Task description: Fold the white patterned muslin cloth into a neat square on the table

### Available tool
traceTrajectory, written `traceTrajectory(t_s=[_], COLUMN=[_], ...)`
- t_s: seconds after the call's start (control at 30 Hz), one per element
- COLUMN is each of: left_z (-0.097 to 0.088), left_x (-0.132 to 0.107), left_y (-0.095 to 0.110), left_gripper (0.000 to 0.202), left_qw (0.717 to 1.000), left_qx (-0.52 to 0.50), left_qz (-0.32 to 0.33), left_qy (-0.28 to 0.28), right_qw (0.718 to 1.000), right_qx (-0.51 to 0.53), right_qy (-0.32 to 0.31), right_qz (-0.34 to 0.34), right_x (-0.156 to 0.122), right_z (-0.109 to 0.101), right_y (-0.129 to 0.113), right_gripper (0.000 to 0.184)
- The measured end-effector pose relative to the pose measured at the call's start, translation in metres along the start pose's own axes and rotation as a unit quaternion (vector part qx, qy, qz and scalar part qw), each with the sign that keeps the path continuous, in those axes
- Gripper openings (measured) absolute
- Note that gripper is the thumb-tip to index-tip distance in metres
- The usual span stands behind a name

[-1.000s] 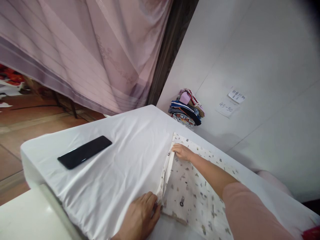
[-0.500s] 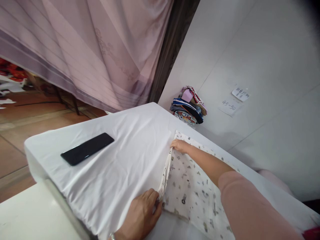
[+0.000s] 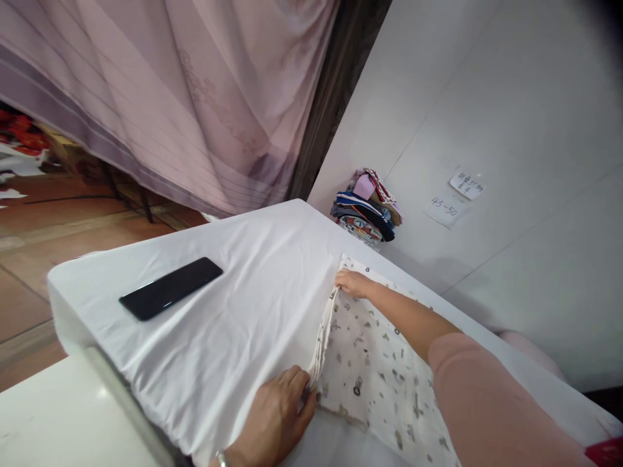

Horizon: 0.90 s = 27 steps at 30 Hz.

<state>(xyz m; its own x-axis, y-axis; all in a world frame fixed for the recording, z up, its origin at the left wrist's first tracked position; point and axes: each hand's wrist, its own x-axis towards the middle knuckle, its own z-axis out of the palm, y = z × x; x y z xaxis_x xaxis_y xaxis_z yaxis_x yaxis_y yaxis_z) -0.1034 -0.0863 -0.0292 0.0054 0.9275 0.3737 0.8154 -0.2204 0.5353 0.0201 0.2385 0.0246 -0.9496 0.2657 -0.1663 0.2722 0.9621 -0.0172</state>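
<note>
A white cloth point(image 3: 363, 363) printed with small grey and olive figures lies folded in layers on the white-covered table. My left hand point(image 3: 280, 408), with a band at the wrist, grips the near corner of its layered left edge between thumb and fingers. Farther up that same edge, my right hand point(image 3: 353, 283) is closed on the fabric near the far corner. The edge between both hands is slightly lifted, so several layers show. My right forearm crosses over the cloth and hides part of it.
A black phone point(image 3: 171, 288) lies on the white table cover point(image 3: 253, 272) to the left. Folded fabrics point(image 3: 365, 206) are stacked by the wall, below two handwritten paper notes point(image 3: 445, 209). A pink curtain point(image 3: 195, 110) hangs behind. A white surface point(image 3: 58, 415) adjoins at the lower left.
My right hand has shifted very slightly to the right, still gripping the cloth's edge. My left hand stays almost in place on the near corner.
</note>
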Motion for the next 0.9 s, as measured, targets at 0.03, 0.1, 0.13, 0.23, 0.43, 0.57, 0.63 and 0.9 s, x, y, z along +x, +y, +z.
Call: traceTrajectory(t_s=[0.03,0.1,0.13,0.23,0.43,0.57,0.63,0.9], left_z=[0.000,0.001,0.001,0.002,0.003,0.001,0.000,0.007], left_x=[0.000,-0.001,-0.001,-0.002,-0.001,0.000,0.000,-0.002], left_y=[0.000,-0.001,-0.002,-0.003,-0.004,-0.003,-0.003,-0.001], left_gripper=[0.010,0.010,0.009,0.009,0.009,0.010,0.010,0.010], left_qw=[1.000,1.000,1.000,1.000,1.000,1.000,1.000,1.000], left_qx=[0.004,0.011,0.013,0.014,0.015,0.020,0.021,0.014], left_qz=[0.006,0.015,0.017,0.018,0.014,0.012,0.008,0.006], left_qy=[0.009,0.017,0.018,0.013,0.006,0.000,-0.004,0.001], right_qw=[1.000,0.999,0.999,0.999,0.998,0.996,0.995,0.998], right_qx=[0.003,0.012,0.017,0.029,0.054,0.066,0.062,-0.001], right_qy=[-0.004,-0.012,-0.015,-0.012,-0.008,-0.007,-0.017,-0.042], right_qz=[-0.008,-0.028,-0.036,-0.039,-0.044,-0.059,-0.070,-0.040], right_x=[0.000,0.000,-0.001,-0.003,-0.009,-0.011,-0.009,0.005], right_z=[0.000,0.001,0.001,0.002,-0.001,-0.002,-0.002,-0.004], right_y=[0.001,0.004,0.005,0.006,0.003,0.003,0.004,-0.001], right_gripper=[0.023,0.021,0.021,0.021,0.016,0.015,0.016,0.011])
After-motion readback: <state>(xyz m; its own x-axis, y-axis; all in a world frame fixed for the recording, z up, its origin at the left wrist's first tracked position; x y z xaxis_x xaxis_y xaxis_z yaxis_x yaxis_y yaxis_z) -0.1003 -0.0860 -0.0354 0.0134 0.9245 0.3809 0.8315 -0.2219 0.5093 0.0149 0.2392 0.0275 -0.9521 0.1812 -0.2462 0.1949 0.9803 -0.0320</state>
